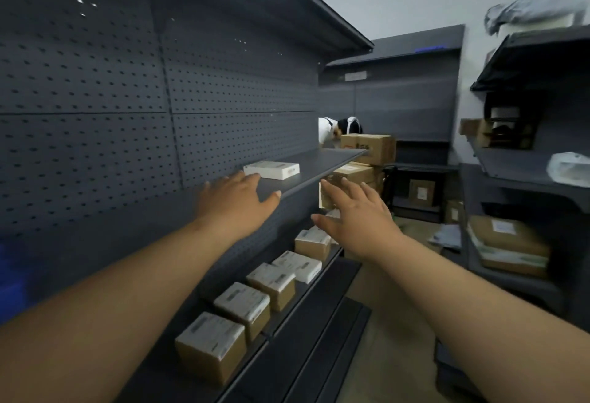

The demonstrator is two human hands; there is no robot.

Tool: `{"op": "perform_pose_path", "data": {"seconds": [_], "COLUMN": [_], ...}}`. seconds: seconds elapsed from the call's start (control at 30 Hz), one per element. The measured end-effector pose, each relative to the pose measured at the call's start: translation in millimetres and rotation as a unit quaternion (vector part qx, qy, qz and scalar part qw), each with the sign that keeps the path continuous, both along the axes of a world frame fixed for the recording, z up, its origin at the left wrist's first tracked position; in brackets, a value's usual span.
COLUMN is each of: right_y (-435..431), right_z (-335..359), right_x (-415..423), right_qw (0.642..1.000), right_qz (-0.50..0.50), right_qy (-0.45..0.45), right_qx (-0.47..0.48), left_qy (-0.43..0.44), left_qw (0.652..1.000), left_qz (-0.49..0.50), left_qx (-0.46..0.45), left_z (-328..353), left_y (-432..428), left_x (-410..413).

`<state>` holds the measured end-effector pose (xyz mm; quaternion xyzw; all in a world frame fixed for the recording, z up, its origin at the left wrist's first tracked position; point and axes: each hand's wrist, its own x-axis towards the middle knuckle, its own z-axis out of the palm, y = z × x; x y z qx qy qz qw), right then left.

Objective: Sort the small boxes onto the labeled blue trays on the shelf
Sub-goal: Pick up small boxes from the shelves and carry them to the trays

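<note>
So both hands are empty, fingers spread: left hand (238,199) over the shelf (322,164) front edge near a white box (272,170), right hand (357,219) just off it.

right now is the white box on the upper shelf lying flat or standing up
Lying flat: the white box rests on its broad face on the upper shelf, just beyond the left hand.

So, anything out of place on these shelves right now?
The flat white box lies alone on the upper shelf, apart from the row of small boxes below. Both hands are empty. The picture is blurred.
</note>
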<state>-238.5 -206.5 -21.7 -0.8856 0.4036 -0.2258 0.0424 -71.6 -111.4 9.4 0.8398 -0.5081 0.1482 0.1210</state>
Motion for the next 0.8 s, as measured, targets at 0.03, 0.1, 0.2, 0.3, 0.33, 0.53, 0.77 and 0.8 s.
{"op": "perform_pose_path", "data": {"seconds": [0.03, 0.1, 0.2, 0.3, 0.33, 0.53, 0.77, 0.8], "right_y": [-17.2, -52.3, -106.7, -157.1, -172.2, -246.6, -315.8, -321.7], "right_z": [-1.7, -2.8, 2.2, 9.0, 9.9, 6.1, -0.8, -2.4], "right_x": [1.7, 7.8, 25.2, 47.1, 54.4, 99.3, 193.4, 206.6], "right_qw": [1.000, 1.000, 1.000, 1.000, 1.000, 0.999, 0.987, 0.984], "right_qz": [-0.006, -0.010, -0.007, 0.002, 0.006, 0.050, 0.157, 0.172], "right_qy": [0.001, 0.001, 0.006, 0.007, 0.006, -0.007, 0.016, 0.024], "right_qx": [-0.001, -0.007, -0.018, -0.026, -0.028, -0.003, 0.021, 0.023], "left_qy": [-0.003, -0.011, -0.013, -0.015, -0.015, -0.012, -0.004, 0.000], "left_qw": [1.000, 1.000, 0.999, 0.999, 0.999, 0.999, 0.990, 0.988], "left_qz": [-0.002, -0.005, -0.010, -0.005, -0.003, 0.033, 0.136, 0.150], "left_qx": [0.000, -0.007, -0.027, -0.035, -0.038, -0.034, -0.024, -0.021], "left_z": [-1.4, -1.7, 3.5, 11.9, 13.8, 12.7, -4.6, -5.6], "left_y": [-18.9, -56.8, -114.4, -168.8, -184.9, -248.1, -284.9, -285.8], "left_x": [3.4, 12.3, 30.8, 53.1, 60.9, 100.4, 145.7, 149.6]}}
